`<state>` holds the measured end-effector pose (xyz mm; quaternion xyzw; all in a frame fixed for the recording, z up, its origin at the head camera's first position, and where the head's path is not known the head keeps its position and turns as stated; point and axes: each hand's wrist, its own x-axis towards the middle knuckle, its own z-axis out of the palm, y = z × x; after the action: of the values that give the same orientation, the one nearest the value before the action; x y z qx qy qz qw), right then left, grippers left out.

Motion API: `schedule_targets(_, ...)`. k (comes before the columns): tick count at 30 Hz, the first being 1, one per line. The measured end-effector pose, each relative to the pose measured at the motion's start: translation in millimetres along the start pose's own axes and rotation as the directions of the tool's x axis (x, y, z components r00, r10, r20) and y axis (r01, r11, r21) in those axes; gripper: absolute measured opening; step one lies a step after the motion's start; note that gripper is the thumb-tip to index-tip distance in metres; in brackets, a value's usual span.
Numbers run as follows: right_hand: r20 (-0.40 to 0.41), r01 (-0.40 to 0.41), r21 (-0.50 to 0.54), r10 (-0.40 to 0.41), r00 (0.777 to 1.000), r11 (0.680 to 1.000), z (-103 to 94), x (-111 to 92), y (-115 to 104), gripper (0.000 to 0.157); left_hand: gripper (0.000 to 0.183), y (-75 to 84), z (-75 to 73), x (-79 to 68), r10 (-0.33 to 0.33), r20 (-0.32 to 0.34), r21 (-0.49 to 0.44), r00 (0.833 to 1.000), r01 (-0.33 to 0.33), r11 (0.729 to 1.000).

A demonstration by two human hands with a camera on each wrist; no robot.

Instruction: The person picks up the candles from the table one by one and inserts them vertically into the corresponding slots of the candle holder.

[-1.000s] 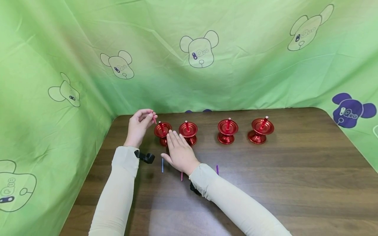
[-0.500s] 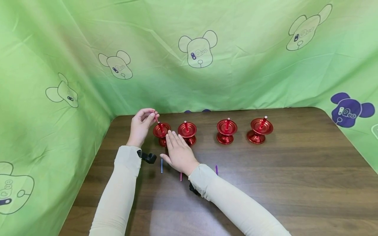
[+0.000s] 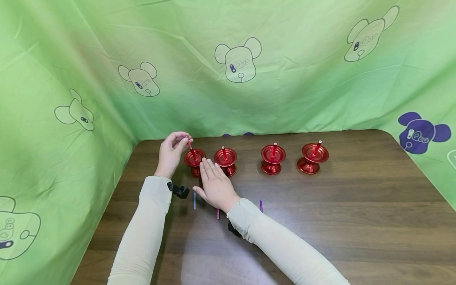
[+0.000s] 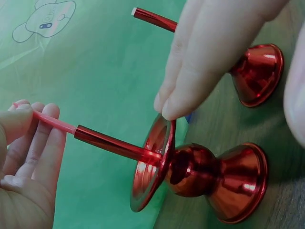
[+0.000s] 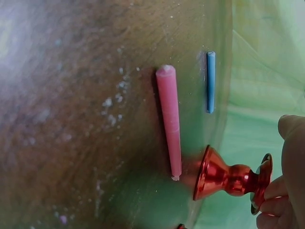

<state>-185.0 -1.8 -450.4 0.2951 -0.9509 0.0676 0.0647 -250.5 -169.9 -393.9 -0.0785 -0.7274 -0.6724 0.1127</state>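
Observation:
My left hand [image 3: 169, 155] pinches a thin pinkish-red candle [image 4: 56, 123] by its upper end. The candle's lower end meets the mouth of the slim red tube [image 4: 109, 144] that rises from the leftmost shiny red candle holder [image 4: 191, 169]; in the left wrist view the two line up at a slant. With fingers straight and together, my right hand [image 3: 218, 184] reaches from the front, its fingertips at the rim of that holder's dish [image 4: 143, 188]. In the head view this hand partly covers the second candle holder [image 3: 226, 156].
Two more red candle holders [image 3: 273, 158] [image 3: 312, 157] stand farther right in the row. On the wooden table [image 3: 356, 209] lie a blue candle [image 5: 211, 82], a pink candle [image 5: 170, 121] and a purple candle [image 3: 261, 206]. Green cloth [image 3: 285, 91] hangs behind and at the left.
My left hand has shifted slightly right, bringing the candle's lower end from beside the leftmost holder to the mouth of its tube. The right hand has stayed in place.

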Motion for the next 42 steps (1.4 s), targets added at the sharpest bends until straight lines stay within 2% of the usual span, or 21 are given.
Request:
schedule_targets(4,0.000,-0.001,-0.001,0.001,1.000,1.000,-0.6,0,0,0.077,0.027,0.3,-0.4,-0.9,0.023,0.015,0.031,1.000,-0.024,0.999)
schedule_targets(17,-0.021,0.005,0.006,-0.005,1.000,1.000,-2.1,-1,0,0.076,0.024,-4.0,0.4,-0.9,0.069,0.016,0.036,0.997,-0.070,0.997)
schedule_targets(22,-0.026,0.010,0.000,-0.010,1.000,1.000,-2.4,-1,0,0.076,0.022,-3.7,0.7,-2.7,0.102,0.018,0.072,0.995,-0.103,0.992)
schedule_targets(29,-0.030,0.007,-0.010,-0.007,1.000,1.000,-2.6,0,0,0.076,0.022,-4.1,1.9,-2.7,0.114,0.025,0.091,0.993,-0.116,0.989)
schedule_targets(42,-0.007,-0.009,0.016,0.009,1.000,1.000,0.4,-1,-1,0.076,0.024,-13.4,3.2,-7.2,0.135,-0.018,0.031,0.991,-0.134,0.990)
